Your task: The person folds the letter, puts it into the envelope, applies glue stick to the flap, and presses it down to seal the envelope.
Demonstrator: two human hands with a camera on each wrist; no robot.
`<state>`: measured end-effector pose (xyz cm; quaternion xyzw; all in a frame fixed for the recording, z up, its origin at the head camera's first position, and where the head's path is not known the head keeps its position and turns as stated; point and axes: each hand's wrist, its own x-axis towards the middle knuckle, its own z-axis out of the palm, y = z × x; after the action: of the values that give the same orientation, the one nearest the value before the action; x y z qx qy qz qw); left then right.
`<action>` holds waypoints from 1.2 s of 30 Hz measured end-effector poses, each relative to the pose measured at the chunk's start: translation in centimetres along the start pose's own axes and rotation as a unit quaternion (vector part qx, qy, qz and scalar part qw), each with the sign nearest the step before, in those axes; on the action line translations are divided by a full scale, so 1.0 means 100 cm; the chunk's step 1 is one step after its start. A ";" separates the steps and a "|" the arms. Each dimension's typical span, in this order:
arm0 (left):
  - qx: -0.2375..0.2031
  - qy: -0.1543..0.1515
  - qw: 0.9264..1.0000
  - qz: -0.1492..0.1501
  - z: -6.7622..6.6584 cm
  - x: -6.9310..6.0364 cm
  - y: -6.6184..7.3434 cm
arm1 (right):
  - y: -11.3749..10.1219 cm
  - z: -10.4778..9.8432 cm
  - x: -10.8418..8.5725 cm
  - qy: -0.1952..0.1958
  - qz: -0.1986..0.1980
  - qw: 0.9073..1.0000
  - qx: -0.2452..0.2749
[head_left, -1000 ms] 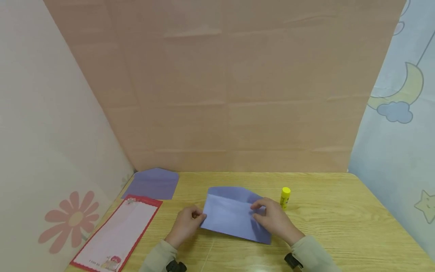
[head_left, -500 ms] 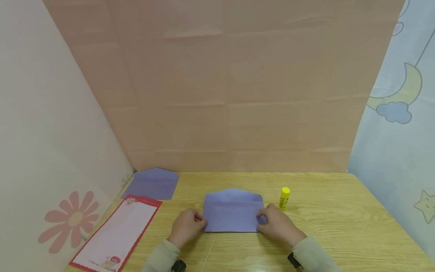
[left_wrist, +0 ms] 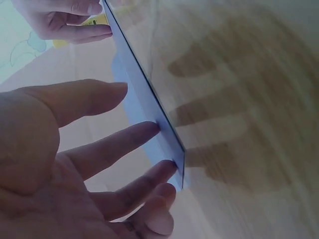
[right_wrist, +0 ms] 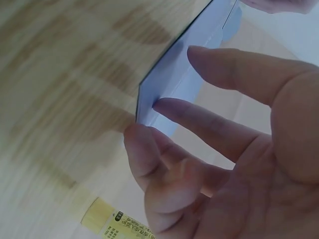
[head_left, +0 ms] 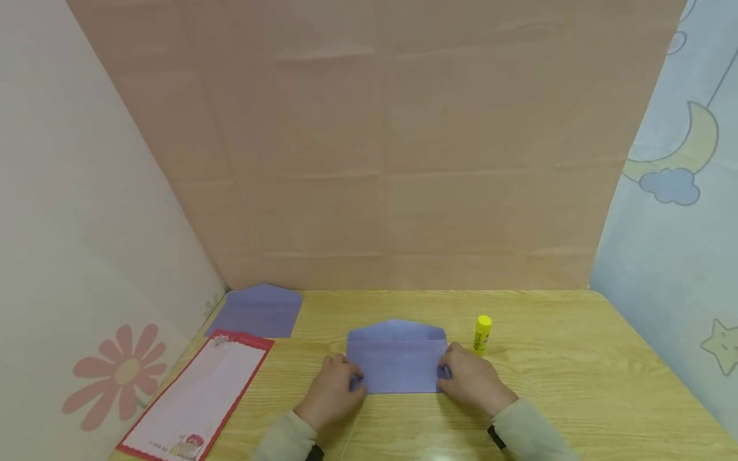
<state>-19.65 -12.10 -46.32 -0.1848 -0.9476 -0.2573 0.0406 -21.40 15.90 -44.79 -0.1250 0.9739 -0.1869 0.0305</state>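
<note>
A purple envelope [head_left: 398, 368] lies on the table between both hands, its pointed flap unfolded toward the far side. My left hand [head_left: 331, 394] rests at its near left corner. In the left wrist view, the index and middle fingertips touch the envelope [left_wrist: 142, 92] while the thumb hangs clear of it. On the opposite side my right hand [head_left: 475, 381] touches the right end. The right wrist view has its index fingertip on the envelope [right_wrist: 172, 62], other fingers bent by the edge, and the thumb apart. A yellow glue stick [head_left: 482, 335] stands just beyond the right hand.
Another purple envelope [head_left: 256, 314] lies at the table's far left. Nearer, a red-bordered white sheet of paper [head_left: 196, 397] lies along the left edge. The wooden table [head_left: 576, 378] meets a brown backdrop [head_left: 380, 192] behind and patterned walls at the sides.
The envelope, earlier slanted and raised in the hands, has been straightened and lies flat. My left hand has since shifted right onto its corner; the right hand has moved slightly.
</note>
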 end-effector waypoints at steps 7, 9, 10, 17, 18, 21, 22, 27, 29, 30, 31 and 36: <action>0.022 -0.021 0.999 0.017 -0.003 -0.003 0.004 | -0.003 -0.002 -0.001 0.000 0.004 1.000 -0.005; 0.025 -0.029 0.999 0.018 -0.005 -0.003 0.006 | -0.003 -0.002 -0.001 -0.002 0.004 1.000 -0.004; 0.026 -0.032 0.999 0.019 -0.005 -0.004 0.006 | -0.003 -0.001 -0.001 -0.003 0.003 1.000 -0.004; 0.023 -0.042 0.998 0.036 -0.008 -0.004 0.007 | -0.002 -0.001 0.001 -0.009 0.012 1.000 -0.007; 0.021 -0.044 0.998 0.038 -0.008 -0.004 0.007 | -0.002 -0.002 0.001 -0.009 0.015 1.000 -0.007; 0.015 -0.049 0.998 0.042 -0.006 -0.005 0.008 | -0.001 -0.003 0.000 -0.010 0.022 1.000 -0.008; 0.015 -0.052 0.998 0.041 -0.005 -0.005 0.008 | -0.001 -0.003 0.000 -0.010 0.022 1.000 -0.007; 0.027 -0.064 0.997 0.044 -0.002 -0.004 0.007 | -0.001 -0.003 0.000 -0.015 0.021 1.000 0.002; 0.026 -0.068 0.996 0.042 -0.001 -0.004 0.007 | -0.001 -0.005 0.000 -0.016 0.020 1.000 0.007; 0.026 -0.071 0.996 0.041 -0.001 -0.004 0.007 | -0.001 -0.005 0.000 -0.015 0.019 1.000 0.010; 0.026 -0.073 0.996 0.038 -0.001 -0.004 0.007 | -0.001 -0.006 0.000 -0.017 0.018 1.000 0.014; 0.029 -0.078 0.996 0.033 -0.001 -0.003 0.008 | 0.001 -0.007 0.000 -0.023 0.016 0.999 0.018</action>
<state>-19.04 -11.61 -45.86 -0.2344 -0.9483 -0.2131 -0.0201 -21.48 16.27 -44.20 -0.1128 0.9714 -0.2008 0.0581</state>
